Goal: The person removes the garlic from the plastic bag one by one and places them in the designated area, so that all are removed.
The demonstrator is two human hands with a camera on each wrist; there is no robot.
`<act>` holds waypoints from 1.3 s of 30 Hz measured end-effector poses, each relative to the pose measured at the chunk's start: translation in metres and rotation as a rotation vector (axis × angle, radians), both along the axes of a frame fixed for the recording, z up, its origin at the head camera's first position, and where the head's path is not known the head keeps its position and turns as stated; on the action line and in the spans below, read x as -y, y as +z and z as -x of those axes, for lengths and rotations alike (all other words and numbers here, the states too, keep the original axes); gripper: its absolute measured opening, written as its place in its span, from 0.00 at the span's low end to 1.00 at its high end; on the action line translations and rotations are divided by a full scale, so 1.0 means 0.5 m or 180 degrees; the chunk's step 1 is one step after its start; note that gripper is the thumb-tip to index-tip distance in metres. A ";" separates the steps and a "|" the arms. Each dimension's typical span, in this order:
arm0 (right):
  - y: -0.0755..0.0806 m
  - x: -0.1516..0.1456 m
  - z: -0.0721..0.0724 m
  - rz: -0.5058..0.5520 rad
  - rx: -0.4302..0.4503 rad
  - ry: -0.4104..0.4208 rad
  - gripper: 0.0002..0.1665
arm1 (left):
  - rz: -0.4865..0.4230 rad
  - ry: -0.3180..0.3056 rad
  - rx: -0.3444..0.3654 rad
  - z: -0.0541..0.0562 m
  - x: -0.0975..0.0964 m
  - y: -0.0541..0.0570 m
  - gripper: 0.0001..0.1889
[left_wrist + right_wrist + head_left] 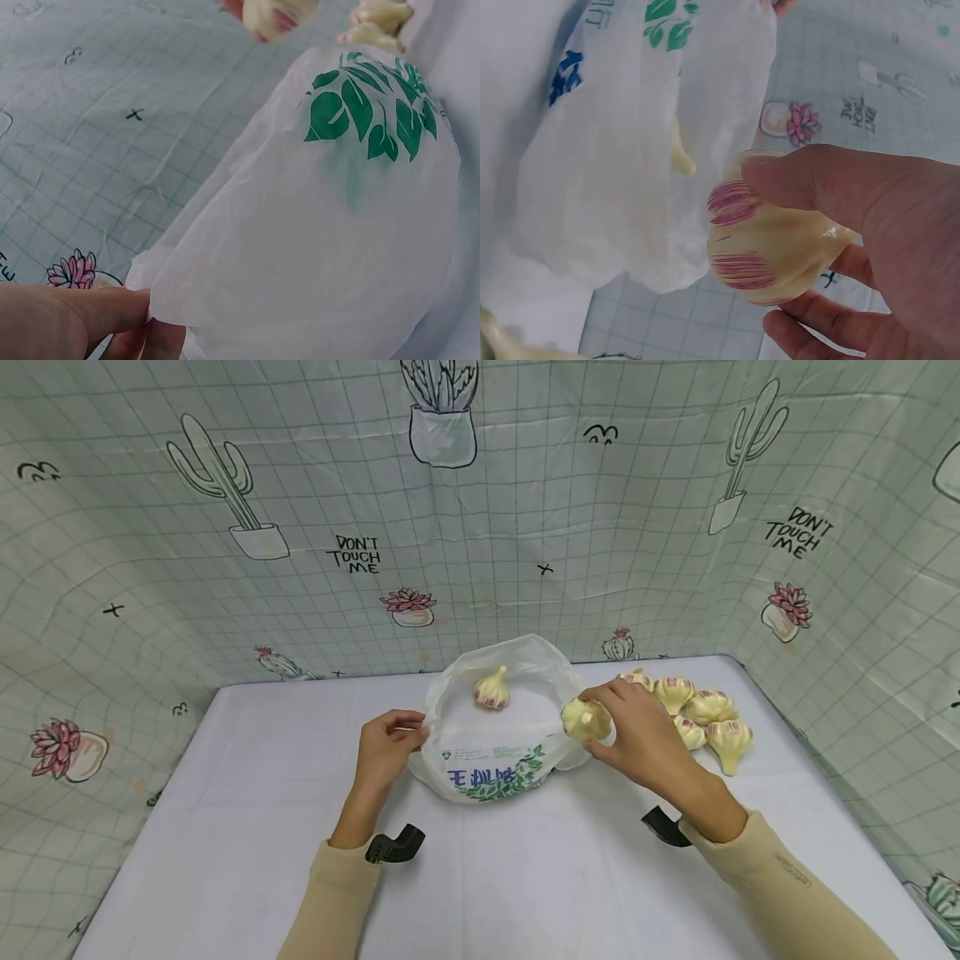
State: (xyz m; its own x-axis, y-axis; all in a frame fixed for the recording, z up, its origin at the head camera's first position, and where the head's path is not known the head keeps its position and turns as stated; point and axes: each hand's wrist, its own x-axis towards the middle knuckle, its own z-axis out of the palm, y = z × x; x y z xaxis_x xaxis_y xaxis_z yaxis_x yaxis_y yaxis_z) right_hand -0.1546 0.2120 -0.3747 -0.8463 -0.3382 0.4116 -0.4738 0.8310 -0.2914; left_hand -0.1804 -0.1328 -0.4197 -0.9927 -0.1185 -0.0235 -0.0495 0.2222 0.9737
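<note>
A white plastic bag [465, 782] with green leaves and blue lettering stands with its mouth spread at the table's middle. My left hand [386, 747] pinches the bag's left rim between thumb and fingers, as the left wrist view also shows. Inside the bag lies one garlic bulb [491, 690]. Another garlic bulb [761, 236], cream with purple streaks, is held by my right hand [637, 735] between thumb and fingertips. In the head view that bulb overlaps the bag's right rim.
To the right of the bag, partly behind my right hand, sits a group of several garlic bulbs [711, 707]. They rest on the white-covered table [247, 827]. A grid-patterned cloth [480, 527] hangs behind and along the sides.
</note>
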 end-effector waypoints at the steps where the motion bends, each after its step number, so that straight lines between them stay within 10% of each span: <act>1: -0.002 -0.005 -0.002 0.0003 0.0001 -0.0011 0.35 | -0.0008 0.0001 0.0002 -0.001 0.000 0.000 0.10; 39: -0.102 -0.148 -0.031 -0.0372 -0.0410 0.0017 0.38 | 0.0005 0.0019 0.0001 0.002 0.001 -0.002 0.09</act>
State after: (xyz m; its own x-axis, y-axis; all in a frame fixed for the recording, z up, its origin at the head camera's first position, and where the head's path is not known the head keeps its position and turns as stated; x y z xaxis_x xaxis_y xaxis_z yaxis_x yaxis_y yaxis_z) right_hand -0.1393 0.2858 -0.4258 -0.7871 -0.3945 0.4742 -0.5056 0.8530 -0.1296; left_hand -0.1814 -0.1334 -0.4205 -0.9919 -0.1245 -0.0237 -0.0513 0.2236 0.9733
